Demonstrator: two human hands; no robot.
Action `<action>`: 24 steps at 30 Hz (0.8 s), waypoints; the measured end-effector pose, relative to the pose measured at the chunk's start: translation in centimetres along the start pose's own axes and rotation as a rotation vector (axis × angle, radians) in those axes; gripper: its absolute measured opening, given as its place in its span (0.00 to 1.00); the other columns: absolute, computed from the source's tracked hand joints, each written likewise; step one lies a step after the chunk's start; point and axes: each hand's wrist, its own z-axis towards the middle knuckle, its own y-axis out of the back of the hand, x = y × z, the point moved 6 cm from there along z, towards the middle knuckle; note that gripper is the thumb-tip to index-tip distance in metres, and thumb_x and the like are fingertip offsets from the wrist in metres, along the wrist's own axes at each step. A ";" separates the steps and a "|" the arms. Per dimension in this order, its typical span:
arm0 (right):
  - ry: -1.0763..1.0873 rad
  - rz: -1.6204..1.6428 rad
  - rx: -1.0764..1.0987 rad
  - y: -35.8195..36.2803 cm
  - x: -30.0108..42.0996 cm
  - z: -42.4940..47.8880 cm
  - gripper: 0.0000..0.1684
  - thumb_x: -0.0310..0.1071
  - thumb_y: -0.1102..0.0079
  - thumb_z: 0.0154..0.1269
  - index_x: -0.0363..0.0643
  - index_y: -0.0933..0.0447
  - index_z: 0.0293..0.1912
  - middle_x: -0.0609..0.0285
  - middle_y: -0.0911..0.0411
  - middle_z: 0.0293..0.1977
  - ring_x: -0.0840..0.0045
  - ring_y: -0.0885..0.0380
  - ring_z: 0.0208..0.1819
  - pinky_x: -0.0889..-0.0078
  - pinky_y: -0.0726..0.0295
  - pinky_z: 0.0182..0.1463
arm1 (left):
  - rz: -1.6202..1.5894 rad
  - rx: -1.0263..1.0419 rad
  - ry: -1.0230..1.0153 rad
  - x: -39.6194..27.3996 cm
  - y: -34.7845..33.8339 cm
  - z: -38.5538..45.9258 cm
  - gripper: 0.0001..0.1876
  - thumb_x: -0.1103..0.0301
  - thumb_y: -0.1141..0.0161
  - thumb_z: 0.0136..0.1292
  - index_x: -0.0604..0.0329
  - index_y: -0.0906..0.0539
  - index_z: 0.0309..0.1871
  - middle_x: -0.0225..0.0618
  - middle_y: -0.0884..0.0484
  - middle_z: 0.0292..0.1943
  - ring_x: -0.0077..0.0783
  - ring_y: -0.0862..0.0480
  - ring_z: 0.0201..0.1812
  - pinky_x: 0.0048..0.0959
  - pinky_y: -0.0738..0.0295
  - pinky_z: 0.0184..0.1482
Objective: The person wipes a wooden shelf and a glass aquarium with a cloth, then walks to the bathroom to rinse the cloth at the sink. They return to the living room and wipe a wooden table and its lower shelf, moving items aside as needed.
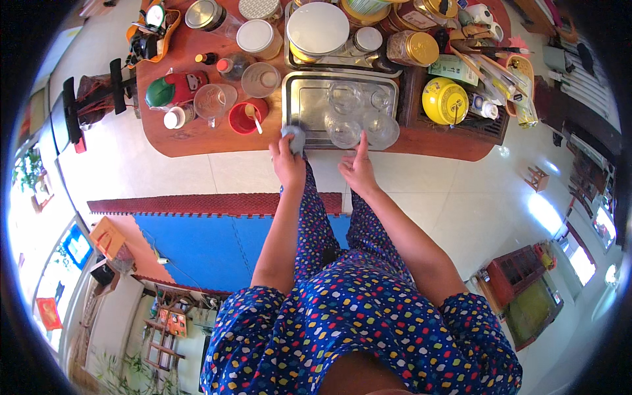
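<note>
My left hand (288, 165) grips a bunched grey-blue cloth (295, 139) at the front left corner of a metal tray (307, 111). Several clear glass cups stand grouped on the tray's right half. Two of them are nearest to me: a front left glass (344, 133) and a wider front right glass (382, 129). Between these two, my right hand (359, 168) points its index finger forward, the tip at or just before the glass; contact is unclear. Its other fingers are curled, and nothing shows in them.
Left of the tray stand a red cup (242, 121) with a spoon (253, 117), a clear plastic mug (215, 101) and a bottle (232, 66). Behind it, a second tray (292, 61) holds jars. A yellow canister (444, 101) stands right. The wooden table edge (434, 148) curves before me.
</note>
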 end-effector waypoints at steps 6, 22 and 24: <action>-0.012 -0.052 0.002 -0.7 1.5 0.3 0.61 0.25 0.38 0.55 0.41 0.73 0.73 0.34 0.44 0.66 0.63 0.20 0.51 0.64 0.21 0.52 | -0.102 0.050 -0.039 1.1 -0.3 -3.7 0.24 0.87 0.47 0.45 0.59 0.23 0.49 0.47 0.27 0.47 0.53 0.24 0.50 0.40 0.27 0.54; 0.401 -0.256 -0.300 4.3 5.5 -0.9 0.35 0.26 0.38 0.53 0.43 0.34 0.63 0.50 0.26 0.49 0.57 0.27 0.51 0.56 0.28 0.58 | 0.121 0.234 -0.256 -3.4 -10.4 -5.8 0.36 0.68 0.42 0.61 0.74 0.43 0.69 0.64 0.46 0.69 0.65 0.39 0.67 0.44 0.33 0.65; 0.469 -0.459 -0.454 7.5 5.1 -1.8 0.37 0.26 0.36 0.50 0.45 0.33 0.62 0.50 0.28 0.51 0.56 0.31 0.55 0.54 0.32 0.61 | 0.148 0.307 -0.358 -4.7 -12.6 -6.1 0.36 0.69 0.42 0.60 0.73 0.43 0.70 0.61 0.48 0.71 0.64 0.39 0.68 0.45 0.38 0.68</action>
